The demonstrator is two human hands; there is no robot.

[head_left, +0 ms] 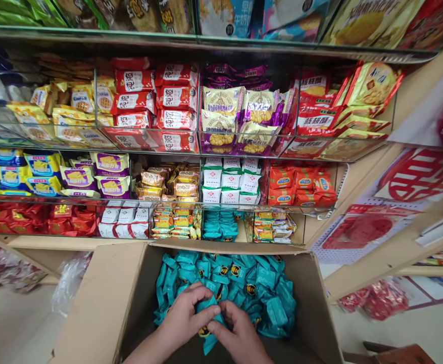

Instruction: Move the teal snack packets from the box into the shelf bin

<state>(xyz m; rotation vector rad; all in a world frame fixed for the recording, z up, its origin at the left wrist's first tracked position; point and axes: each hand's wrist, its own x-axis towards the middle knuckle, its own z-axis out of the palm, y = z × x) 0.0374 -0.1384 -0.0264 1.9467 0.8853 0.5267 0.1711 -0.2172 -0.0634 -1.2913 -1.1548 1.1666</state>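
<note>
Over an open cardboard box [312, 298], my left hand [185, 316] and my right hand [240, 333] come together. Between their fingers are small teal wrapped snack packets [210, 345], partly hidden by the thumbs; how many I hold cannot be told. Both hands are closed, thumbs nearly touching. Below and behind them lies a loose heap of the same teal packets [266, 278], some showing a black and yellow round print. In the lowest shelf row, just past the box, a compartment holds stacked teal packets [220, 225].
Clear-fronted shelf compartments rise ahead, with white-green packets [221, 179], red packets [300, 184] and purple-cream cookie packs [259, 108]. A box flap [96, 303] sticks out left. A wooden upright [361, 202] and hanging red decorations [426, 174] stand right. Bagged goods [384, 298] lie low.
</note>
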